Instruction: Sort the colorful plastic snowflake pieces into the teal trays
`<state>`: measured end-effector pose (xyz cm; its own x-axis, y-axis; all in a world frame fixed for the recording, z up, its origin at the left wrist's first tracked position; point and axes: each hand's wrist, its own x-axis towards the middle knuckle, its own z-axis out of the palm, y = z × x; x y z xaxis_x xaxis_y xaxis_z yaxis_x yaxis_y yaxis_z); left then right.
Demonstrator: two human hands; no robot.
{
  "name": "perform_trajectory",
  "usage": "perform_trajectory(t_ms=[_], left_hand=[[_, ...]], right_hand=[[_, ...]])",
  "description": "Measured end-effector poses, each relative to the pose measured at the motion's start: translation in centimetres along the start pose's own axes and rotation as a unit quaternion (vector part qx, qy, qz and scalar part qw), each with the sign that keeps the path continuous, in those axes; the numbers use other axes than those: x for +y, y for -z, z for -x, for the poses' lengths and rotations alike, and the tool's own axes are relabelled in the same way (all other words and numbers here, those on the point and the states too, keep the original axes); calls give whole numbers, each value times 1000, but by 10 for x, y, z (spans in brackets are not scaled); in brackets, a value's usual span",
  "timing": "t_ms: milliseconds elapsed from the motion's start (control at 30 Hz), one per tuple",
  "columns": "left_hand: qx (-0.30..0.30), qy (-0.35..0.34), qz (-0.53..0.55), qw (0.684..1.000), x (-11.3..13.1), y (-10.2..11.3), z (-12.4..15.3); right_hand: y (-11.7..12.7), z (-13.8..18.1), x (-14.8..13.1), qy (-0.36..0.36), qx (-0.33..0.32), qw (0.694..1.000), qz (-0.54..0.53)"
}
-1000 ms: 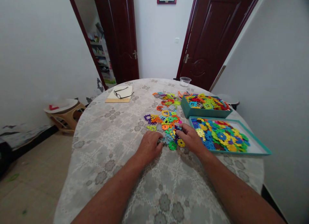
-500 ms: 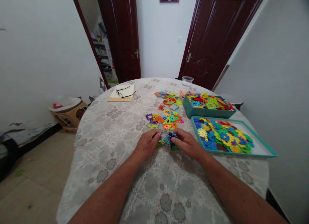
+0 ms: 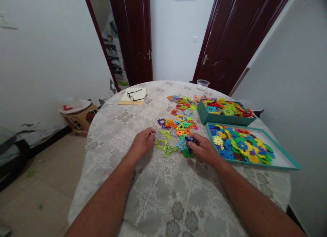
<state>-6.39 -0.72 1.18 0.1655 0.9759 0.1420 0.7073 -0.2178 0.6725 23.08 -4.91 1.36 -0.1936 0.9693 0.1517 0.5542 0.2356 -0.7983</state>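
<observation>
My right hand pinches a dark purple plastic interlocking piece between thumb and fingers. Joined to it or just beneath are a light blue piece and a green piece; which, I cannot tell. My left hand hovers or rests to the left of them, its fingers curled together; whatever they may hold is hidden. Between the hands lie a lime green square frame piece and a lime green triangle piece.
Beyond the hands spreads a cluster of mixed pieces. On the right stand a teal box heaped with pieces and a shallow tray with more. Eyeglasses lie on paper at the far left; a clear bowl is at the back.
My left hand has moved left, away from the pieces, uncovering the lime green ones. My right hand keeps the purple piece and has shifted slightly right. The view has turned a little left.
</observation>
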Motion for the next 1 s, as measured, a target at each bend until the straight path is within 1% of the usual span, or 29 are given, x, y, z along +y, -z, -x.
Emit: perform_trajectory(t_ms=[167, 267, 367, 467, 567, 667, 733, 833, 1000], left_hand=[[-34, -32, -30, 998, -5, -4, 1], [-46, -46, -43, 997, -9, -11, 1], [-62, -38, -47, 996, -11, -15, 1], [-67, -34, -57, 996, -10, -16, 3], [-72, -39, -70, 994, -4, -15, 7], [-80, -27, -78, 993, 1, -15, 10], [-80, -20, -61, 995, 3, -16, 11], [-78, -15, -25, 996, 3, -18, 11], [-59, -64, 30, 996, 5, -18, 8]], right_hand=[[3, -2, -5, 7, 12, 1000, -26], [10, -6, -4, 6, 37, 998, -44], [19, -10, 1, -3, 74, 995, -62], [24, -11, 7, -10, 81, 995, -62], [22, -9, 11, -16, 71, 997, -39], [15, -7, 13, -10, 32, 999, -20], [12, -6, 14, -6, 10, 1000, -23], [11, -7, 13, -10, 3, 1000, -28], [8, -8, 10, 1, -8, 999, -45]])
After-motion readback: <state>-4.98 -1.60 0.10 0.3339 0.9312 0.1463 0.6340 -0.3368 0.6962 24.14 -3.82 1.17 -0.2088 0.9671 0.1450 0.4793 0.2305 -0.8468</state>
